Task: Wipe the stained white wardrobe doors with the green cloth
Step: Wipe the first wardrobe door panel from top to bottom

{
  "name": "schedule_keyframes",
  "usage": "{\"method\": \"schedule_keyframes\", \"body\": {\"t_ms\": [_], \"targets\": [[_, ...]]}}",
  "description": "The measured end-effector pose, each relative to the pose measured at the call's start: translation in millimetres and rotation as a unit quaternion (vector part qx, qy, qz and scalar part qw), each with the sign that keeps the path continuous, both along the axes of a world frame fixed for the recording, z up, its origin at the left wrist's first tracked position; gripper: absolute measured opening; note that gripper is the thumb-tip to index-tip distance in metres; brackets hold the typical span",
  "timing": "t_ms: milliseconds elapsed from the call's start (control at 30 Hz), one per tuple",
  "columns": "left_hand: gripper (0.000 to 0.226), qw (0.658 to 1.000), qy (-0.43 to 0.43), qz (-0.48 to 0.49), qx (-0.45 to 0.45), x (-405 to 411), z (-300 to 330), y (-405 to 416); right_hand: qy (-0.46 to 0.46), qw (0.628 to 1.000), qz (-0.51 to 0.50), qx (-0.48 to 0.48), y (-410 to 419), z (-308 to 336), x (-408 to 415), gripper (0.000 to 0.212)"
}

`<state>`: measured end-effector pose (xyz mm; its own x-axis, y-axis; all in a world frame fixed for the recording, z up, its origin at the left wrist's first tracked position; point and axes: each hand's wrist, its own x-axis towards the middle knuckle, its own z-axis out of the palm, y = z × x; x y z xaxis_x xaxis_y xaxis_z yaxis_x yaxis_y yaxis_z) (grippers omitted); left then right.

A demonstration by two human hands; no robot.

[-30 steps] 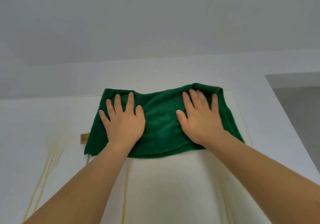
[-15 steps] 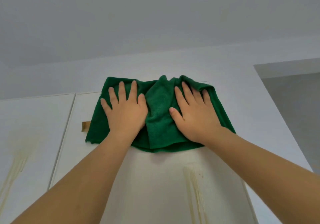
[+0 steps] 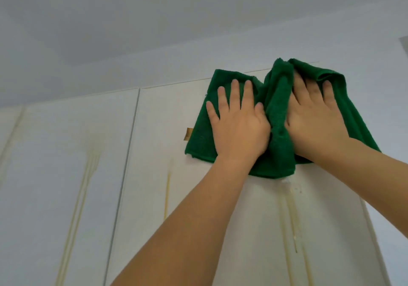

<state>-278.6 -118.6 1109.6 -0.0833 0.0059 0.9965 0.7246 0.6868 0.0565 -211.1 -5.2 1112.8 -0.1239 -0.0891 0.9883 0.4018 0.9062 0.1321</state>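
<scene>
A green cloth (image 3: 278, 118) lies bunched against the top of a white wardrobe door (image 3: 254, 230). My left hand (image 3: 239, 122) presses flat on the cloth's left half, fingers straight and spread. My right hand (image 3: 315, 118) presses on its right half, fingertips partly tucked under a fold. A ridge of cloth stands between the two hands. Yellowish drip stains (image 3: 289, 219) run down this door below the cloth, and a thin streak (image 3: 167, 195) runs under my left forearm.
A second white door (image 3: 66, 186) to the left carries long yellow drip lines (image 3: 81, 188). A small brown tag (image 3: 188, 133) sticks out at the cloth's left edge. White wall and ceiling lie above the doors.
Both hands have drawn closer together, bunching the cloth into a taller ridge between them. The view has swung left, so the hands and cloth now sit further right in the frame.
</scene>
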Motion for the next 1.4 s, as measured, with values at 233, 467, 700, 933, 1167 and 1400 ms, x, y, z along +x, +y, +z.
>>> {"method": "schedule_keyframes", "body": {"t_ms": [233, 467, 700, 933, 1167, 1400], "targets": [[0.062, 0.999, -0.026, 0.024, 0.000, -40.1, 42.4, -64.8, 0.024, 0.999, 0.022, -0.009, -38.8, -5.9, -26.4, 0.077], [0.066, 0.986, -0.107, 0.027, 0.122, -71.3, 54.7, -118.7, 0.014, 1.000, -0.004, 0.000, -59.3, 21.4, -44.8, 0.077], [0.069, 0.990, -0.092, 0.057, 0.087, -86.7, 32.4, -143.6, 0.005, 1.000, 0.003, 0.022, -87.8, 32.5, -59.9, 0.069], [0.070, 0.984, -0.110, 0.031, 0.138, -89.5, 33.8, -146.2, 0.006, 1.000, -0.010, 0.026, -91.8, 33.0, -62.4, 0.068], [0.071, 0.992, -0.088, 0.047, 0.078, -96.2, 45.0, -162.9, -0.003, 1.000, -0.001, 0.015, -106.1, 32.4, -66.8, 0.067], [0.065, 0.990, -0.067, 0.036, 0.119, -90.1, -13.4, -144.6, -0.004, 1.000, -0.001, 0.009, -106.3, 23.2, -68.9, 0.066]]}}
